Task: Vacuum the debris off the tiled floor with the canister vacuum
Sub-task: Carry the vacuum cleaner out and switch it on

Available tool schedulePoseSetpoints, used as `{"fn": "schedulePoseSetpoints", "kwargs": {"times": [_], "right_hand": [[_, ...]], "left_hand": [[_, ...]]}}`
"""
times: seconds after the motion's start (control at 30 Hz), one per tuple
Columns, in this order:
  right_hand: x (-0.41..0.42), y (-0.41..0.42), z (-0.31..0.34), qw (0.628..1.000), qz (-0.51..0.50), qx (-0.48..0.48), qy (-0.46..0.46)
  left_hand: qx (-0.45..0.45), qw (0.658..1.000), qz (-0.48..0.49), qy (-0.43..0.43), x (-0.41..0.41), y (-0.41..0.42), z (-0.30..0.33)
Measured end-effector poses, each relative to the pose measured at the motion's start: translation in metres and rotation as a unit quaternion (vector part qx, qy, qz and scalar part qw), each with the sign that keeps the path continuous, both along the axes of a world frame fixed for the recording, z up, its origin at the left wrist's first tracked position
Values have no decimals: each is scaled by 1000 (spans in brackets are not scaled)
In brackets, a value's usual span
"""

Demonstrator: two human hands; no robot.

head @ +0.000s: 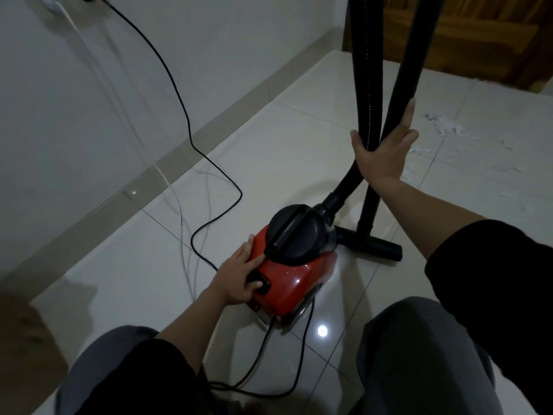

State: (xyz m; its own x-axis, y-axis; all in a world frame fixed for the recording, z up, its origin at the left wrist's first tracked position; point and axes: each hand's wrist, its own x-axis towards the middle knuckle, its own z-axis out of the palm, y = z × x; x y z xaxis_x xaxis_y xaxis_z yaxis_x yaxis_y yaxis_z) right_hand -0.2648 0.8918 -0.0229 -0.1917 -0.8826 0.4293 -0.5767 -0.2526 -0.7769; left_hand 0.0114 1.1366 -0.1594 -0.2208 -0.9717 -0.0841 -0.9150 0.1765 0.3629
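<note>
Knees bent, red canister vacuum at 12 o'clock.
Left hand thumb presses its black switch; right hand grips hose and wand.

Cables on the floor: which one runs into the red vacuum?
The black cable. It drops from the wall plug, snakes over the tiles and reaches the canister behind the left hand. The thin white cable just trails along the floor beside it.
</note>
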Motion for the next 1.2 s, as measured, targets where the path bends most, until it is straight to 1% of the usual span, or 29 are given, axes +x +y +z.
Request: {"fn": "schedulePoseSetpoints", "kwargs": {"times": [0.17, 0.4, 0.53, 0.7, 0.9, 1.07, 1.2], "right_hand": [[1, 1, 1, 1000, -1, 3, -5], [1, 1, 3, 1000, -3, 3, -9], [1, 3, 4, 1000, 5, -4, -19], [2, 2, 5, 1000, 1, -9, -22], [2, -1, 0, 1000, 3, -22, -19], [2, -3, 0, 999, 0, -28, -27], [3, -4, -2, 999, -8, -33, -30]], "left_hand": [[23, 999, -18, -16, 6, -6, 5], [15, 999, -42, 21, 12, -8, -4], [29, 998, -17, 57, 14, -7, -6], [77, 993, 26, 79, 11, -5, -3], [118, 985, 51, 117, 9, -5, -2], [116, 977, 72, 161, 10, -5, -2], [89, 975, 88, 184, 10, -4, 0]]}}
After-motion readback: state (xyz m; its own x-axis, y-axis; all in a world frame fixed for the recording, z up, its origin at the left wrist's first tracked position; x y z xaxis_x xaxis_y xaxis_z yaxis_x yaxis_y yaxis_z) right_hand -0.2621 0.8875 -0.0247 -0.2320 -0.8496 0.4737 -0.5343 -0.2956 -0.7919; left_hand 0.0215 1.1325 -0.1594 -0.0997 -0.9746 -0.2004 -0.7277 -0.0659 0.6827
